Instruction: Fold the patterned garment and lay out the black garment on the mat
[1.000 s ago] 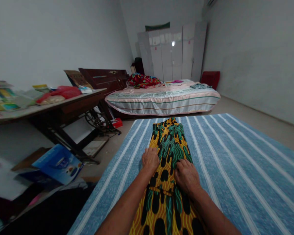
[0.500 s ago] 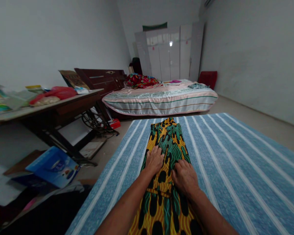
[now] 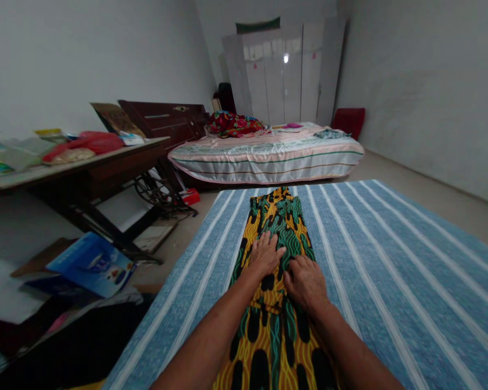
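Observation:
A garment [image 3: 268,216] patterned in yellow, green and black lies in a long narrow folded strip on a blue, white-striped bed cover [image 3: 374,271]. Its near end runs out of view between my forearms. My left hand [image 3: 265,253] rests flat on the cloth near its middle, fingers spread. Just right of it and a little nearer, my right hand [image 3: 307,281] lies on the strip's right side with its fingers curled down against the fabric; whether cloth is pinched under them is hidden. A folded edge crosses the garment beneath my wrists.
Beyond the striped cover stands another bed [image 3: 268,162] with a red floral blanket [image 3: 233,125]. At left is a sewing-machine table [image 3: 117,160] carrying bags, above a blue box [image 3: 95,265]. A red chair [image 3: 350,122] and a pale wardrobe [image 3: 276,81] are at the back.
My left hand has slid a little to the right across the garment, its fingers spreading wider. My right hand stays in nearly the same place. The view has tilted slightly down.

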A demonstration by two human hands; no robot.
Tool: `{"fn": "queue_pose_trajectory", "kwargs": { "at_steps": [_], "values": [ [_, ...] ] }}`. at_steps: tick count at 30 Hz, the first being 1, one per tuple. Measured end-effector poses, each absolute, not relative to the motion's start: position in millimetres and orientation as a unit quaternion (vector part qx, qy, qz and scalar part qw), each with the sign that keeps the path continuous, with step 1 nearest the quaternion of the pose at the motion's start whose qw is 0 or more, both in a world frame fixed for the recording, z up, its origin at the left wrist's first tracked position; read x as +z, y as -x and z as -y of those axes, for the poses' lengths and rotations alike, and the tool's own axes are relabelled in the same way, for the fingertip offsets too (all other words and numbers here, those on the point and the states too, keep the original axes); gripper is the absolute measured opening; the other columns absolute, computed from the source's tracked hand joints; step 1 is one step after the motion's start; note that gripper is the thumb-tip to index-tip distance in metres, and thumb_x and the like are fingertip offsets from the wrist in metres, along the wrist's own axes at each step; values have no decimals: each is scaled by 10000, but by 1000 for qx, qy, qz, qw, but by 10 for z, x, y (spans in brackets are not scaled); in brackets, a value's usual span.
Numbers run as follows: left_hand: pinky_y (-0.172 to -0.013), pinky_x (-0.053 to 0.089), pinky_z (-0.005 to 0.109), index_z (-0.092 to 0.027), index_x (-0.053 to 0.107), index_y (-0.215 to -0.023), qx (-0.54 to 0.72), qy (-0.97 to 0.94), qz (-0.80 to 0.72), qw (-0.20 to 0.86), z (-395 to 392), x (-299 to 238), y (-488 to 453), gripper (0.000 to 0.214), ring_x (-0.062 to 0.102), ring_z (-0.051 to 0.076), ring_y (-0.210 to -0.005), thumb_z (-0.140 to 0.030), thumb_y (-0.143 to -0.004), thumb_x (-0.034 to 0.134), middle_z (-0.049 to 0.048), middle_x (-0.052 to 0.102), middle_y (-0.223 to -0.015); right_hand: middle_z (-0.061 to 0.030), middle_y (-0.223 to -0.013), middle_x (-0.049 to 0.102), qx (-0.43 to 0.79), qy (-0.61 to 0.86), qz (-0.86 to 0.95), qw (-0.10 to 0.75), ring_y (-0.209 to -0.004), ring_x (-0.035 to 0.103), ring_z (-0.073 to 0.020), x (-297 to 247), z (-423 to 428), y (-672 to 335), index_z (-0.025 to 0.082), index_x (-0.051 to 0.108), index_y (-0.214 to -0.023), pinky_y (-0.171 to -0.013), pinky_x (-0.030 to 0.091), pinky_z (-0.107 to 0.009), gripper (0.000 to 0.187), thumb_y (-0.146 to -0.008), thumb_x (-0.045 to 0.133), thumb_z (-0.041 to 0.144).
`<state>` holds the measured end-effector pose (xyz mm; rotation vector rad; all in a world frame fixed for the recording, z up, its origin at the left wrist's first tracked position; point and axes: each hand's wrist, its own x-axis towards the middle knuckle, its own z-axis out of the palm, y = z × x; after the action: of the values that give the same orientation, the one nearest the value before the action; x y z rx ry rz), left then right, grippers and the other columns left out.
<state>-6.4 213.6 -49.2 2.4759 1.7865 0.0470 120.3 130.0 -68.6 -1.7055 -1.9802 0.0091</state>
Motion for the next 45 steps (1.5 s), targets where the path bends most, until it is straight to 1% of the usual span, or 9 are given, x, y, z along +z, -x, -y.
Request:
{"fn": "queue_pose_trajectory", "kwargs": {
  "at_steps": [4, 8, 12, 16, 23, 30, 34, 42, 45],
  "values": [
    [-1128, 177, 424, -178, 380, -1367, 30, -816, -576, 38, -1971, -343, 36, 523, 197, 234, -1411, -465, -938, 298, 111, 266, -1524, -103, -960, 624, 18, 622, 715, 319, -954, 543, -229, -757, -1347, -1272, 173, 627, -885, -851, 406, -344, 184, -867, 477, 278],
    [-1133, 167, 427, -164, 390, -1367, 22, -818, -573, 40, -1774, -326, 41, 523, 179, 243, -1415, -450, -944, 273, 115, 270, -1521, -137, -1140, 600, -1, 583, 710, 394, -1098, 513, -233, -828, -1403, -1344, 154, 618, -1038, -937, 392, -366, 256, -880, 434, 235],
    [-1129, 150, 480, -174, 329, -1413, 2, -811, -581, 68, -1713, -437, 48, 585, 144, 260, -1422, -501, -931, 266, 114, 230, -1536, -121, -1170, 607, 8, 581, 741, 337, -1161, 483, -238, -834, -1415, -1377, 164, 625, -1055, -962, 364, -379, 259, -877, 443, 209],
    [-1129, 125, 502, -180, 292, -1434, -11, -803, -590, 78, -1734, -484, 33, 627, 121, 262, -1427, -535, -918, 273, 112, 203, -1544, -97, -1139, 626, 31, 595, 756, 271, -1098, 519, -227, -805, -1407, -1391, 191, 646, -986, -926, 364, -366, 220, -861, 465, 198],
    [-1142, 125, 453, -194, 354, -1406, 28, -815, -576, 50, -1494, -331, 119, 606, 155, 244, -1421, -539, -915, 275, 95, 259, -1528, -90, -1135, 635, 39, 599, 753, 271, -1091, 530, -213, -811, -1418, -1398, 194, 653, -960, -915, 366, -337, 210, -874, 462, 214],
    [-1130, 124, 513, -216, 321, -1437, -4, -771, -631, 85, -1289, -388, 243, 734, 110, 286, -1428, -649, -845, 285, 93, 208, -1544, -92, -1141, 640, 13, 595, 756, 273, -1108, 533, -220, -882, -1430, -1366, 200, 659, -957, -917, 380, -349, 203, -865, 478, 209],
    [-1121, 114, 549, -216, 303, -1446, 4, -768, -633, 98, -1283, -396, 242, 749, 95, 301, -1428, -643, -832, 331, 97, 188, -1547, -88, -1133, 645, 4, 597, 754, 273, -1084, 550, -214, -906, -1429, -1359, 206, 669, -937, -915, 387, -345, 212, -871, 467, 210],
    [-1136, 121, 502, -181, 366, -1415, 50, -773, -630, 51, -1084, -331, 359, 727, 105, 276, -1430, -638, -853, 297, 124, 188, -1544, -86, -1151, 640, 15, 599, 751, 277, -1100, 552, -207, -933, -1428, -1369, 197, 672, -980, -930, 388, -334, 227, -873, 474, 226],
    [-1129, 133, 513, -162, 351, -1423, 31, -762, -643, 72, -1038, -361, 412, 749, 98, 299, -1427, -644, -852, 298, 151, 182, -1540, -82, -1147, 641, 18, 599, 751, 277, -1093, 559, -203, -899, -1430, -1374, 196, 676, -967, -929, 397, -329, 222, -868, 478, 220]
  ]
}}
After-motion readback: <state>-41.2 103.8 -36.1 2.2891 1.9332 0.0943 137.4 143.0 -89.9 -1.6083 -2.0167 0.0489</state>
